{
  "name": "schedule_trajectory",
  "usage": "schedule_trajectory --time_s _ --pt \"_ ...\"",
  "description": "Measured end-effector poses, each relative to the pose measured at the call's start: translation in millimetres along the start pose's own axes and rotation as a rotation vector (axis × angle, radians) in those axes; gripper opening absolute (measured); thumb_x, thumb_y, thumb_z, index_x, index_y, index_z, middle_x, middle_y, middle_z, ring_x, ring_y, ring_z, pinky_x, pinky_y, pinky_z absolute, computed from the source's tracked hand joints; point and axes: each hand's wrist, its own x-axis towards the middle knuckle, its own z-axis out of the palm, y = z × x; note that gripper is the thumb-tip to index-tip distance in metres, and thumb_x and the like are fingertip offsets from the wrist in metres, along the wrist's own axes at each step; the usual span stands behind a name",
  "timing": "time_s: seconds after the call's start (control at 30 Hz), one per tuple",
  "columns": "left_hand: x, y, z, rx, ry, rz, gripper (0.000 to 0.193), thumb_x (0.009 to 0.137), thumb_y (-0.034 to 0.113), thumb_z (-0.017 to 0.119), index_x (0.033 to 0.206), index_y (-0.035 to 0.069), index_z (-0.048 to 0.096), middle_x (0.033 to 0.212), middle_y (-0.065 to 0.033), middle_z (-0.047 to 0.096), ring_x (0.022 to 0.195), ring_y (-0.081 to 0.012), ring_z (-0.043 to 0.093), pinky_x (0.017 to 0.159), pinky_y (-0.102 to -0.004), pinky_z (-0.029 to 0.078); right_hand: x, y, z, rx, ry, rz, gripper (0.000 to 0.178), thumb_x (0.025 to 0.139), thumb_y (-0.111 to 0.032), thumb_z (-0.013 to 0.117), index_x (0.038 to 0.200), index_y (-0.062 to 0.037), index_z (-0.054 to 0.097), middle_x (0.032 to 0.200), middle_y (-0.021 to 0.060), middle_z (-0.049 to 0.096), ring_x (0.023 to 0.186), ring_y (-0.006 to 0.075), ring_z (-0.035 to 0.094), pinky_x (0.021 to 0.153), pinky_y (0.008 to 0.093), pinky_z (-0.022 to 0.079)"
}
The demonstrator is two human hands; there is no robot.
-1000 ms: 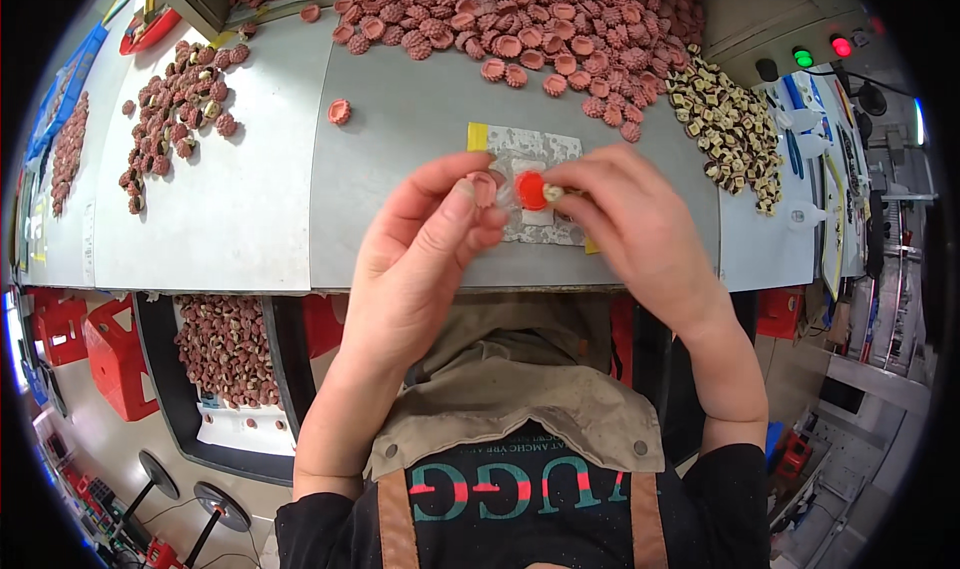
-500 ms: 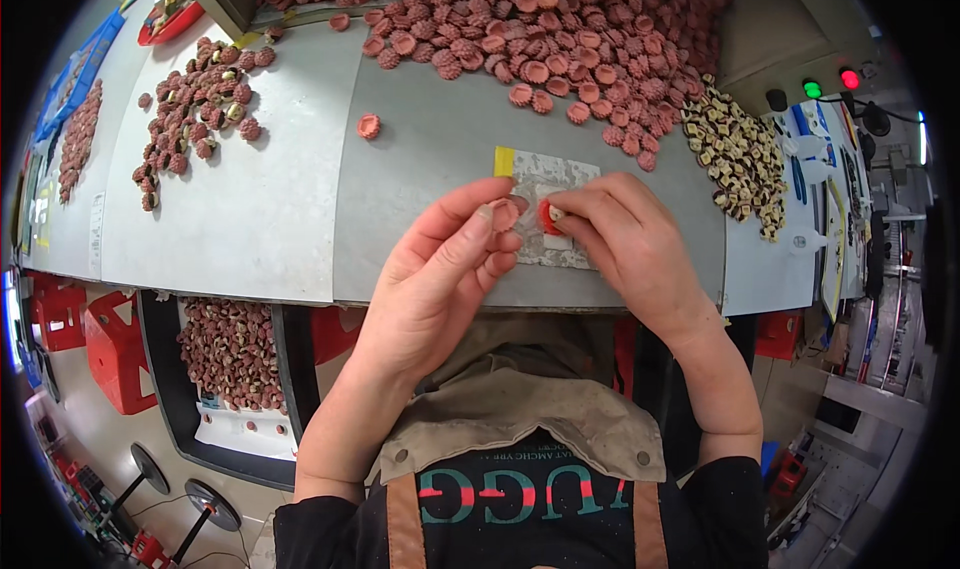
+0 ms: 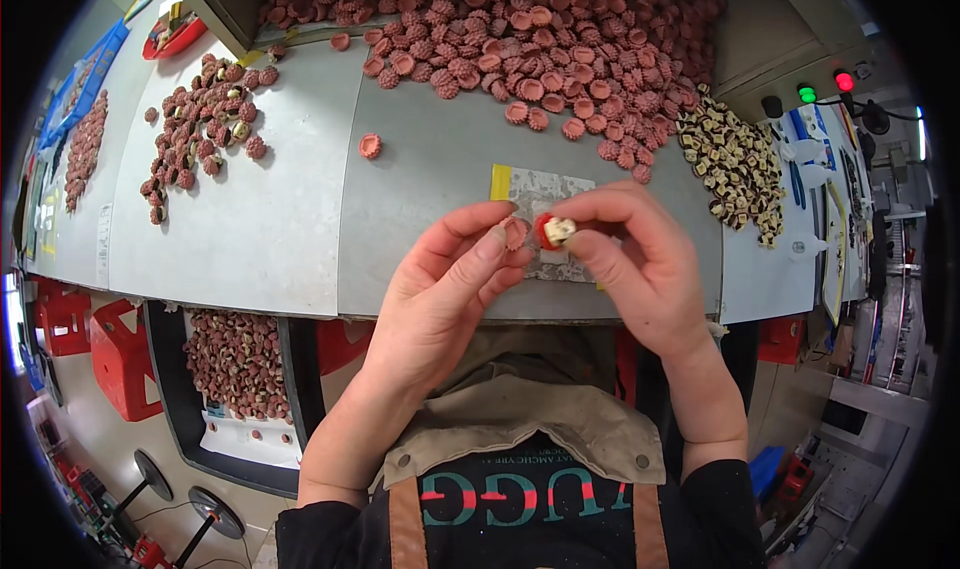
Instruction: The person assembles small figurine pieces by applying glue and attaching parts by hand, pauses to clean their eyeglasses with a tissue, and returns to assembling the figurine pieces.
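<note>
My left hand (image 3: 445, 294) pinches a pink, knobbly, cup-shaped shell (image 3: 515, 234) between thumb and fingers, its hollow side showing. Close beside it, my right hand (image 3: 648, 269) grips a small cream-and-dark block (image 3: 561, 231) between thumb and forefinger. Partly behind that block is a round red piece (image 3: 543, 230), apparently on the speckled mat (image 3: 545, 184) under my hands; its lower part is hidden. The shell and the block are a short gap apart. One loose pink shell (image 3: 370, 147) lies on the grey tabletop.
A large heap of pink shells (image 3: 560, 59) covers the far side. Cream-and-dark blocks (image 3: 735, 159) are piled at right, joined shell-and-block pieces (image 3: 205, 124) at left. Below the table's edge, a black-framed drawer (image 3: 300, 369) holds more pieces (image 3: 235, 359). Red stools (image 3: 125, 364) stand lower left.
My right hand has drawn the cream-and-dark block slightly away from the red piece, so more of the block shows. My left hand still holds the shell. The whole view has shifted a little.
</note>
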Motion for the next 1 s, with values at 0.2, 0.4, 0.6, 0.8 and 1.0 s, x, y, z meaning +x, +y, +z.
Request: schedule_trajectory --time_s 0.2,0.4,0.6,0.8,1.0 --pt "0 -11 5 0.094 0.025 0.111 0.027 0.093 0.009 0.062 0.118 0.002 0.056 0.111 -0.0061 0.063 0.102 -0.0117 0.059 0.091 -0.0258 0.047 0 1 13 -0.069 -0.029 -0.116 0.015 0.09 -0.004 0.061 0.105 0.0008 0.061 0.099 0.008 0.058 0.088 0.0167 0.057 0.078 0.0265 0.046" --pt "-4 -24 14 0.271 0.032 0.347 0.023 0.092 0.003 0.061 0.114 -0.001 0.058 0.113 -0.0083 0.062 0.104 -0.0124 0.059 0.093 -0.0261 0.047 -18 26 35 -0.106 0.228 -0.295 0.021 0.091 -0.012 0.063 0.108 -0.0016 0.058 0.099 0.0108 0.056 0.083 0.0198 0.056 0.071 0.0287 0.047" --pt "-5 -28 10 0.325 -0.046 0.362 0.022 0.092 0.003 0.061 0.114 -0.002 0.058 0.114 -0.0091 0.061 0.104 -0.0125 0.059 0.092 -0.0259 0.047 -26 33 35 -0.239 0.285 -0.449 0.026 0.089 -0.018 0.067 0.108 -0.0034 0.057 0.097 0.0106 0.055 0.083 0.021 0.055 0.07 0.0294 0.047" --pt "-8 -13 21 0.392 -0.054 0.101 0.036 0.091 0.004 0.063 0.124 -0.001 0.05 0.111 -0.0108 0.061 0.102 -0.0135 0.06 0.09 -0.026 0.049 -30 27 19 -0.277 0.25 -0.479 0.037 0.077 -0.021 0.078 0.105 -0.0054 0.059 0.097 0.0088 0.056 0.086 0.0214 0.055 0.072 0.0304 0.048" --pt "-8 -21 33 0.57 -0.046 0.144 0.053 0.085 -0.001 0.067 0.131 0.001 0.041 0.103 -0.0097 0.062 0.095 -0.0124 0.061 0.086 -0.0254 0.051 -36 46 15 -0.319 0.262 -0.482 0.042 0.067 -0.015 0.083 0.1 -0.0056 0.059 0.092 0.0064 0.059 0.083 0.0216 0.056 0.07 0.0309 0.048"
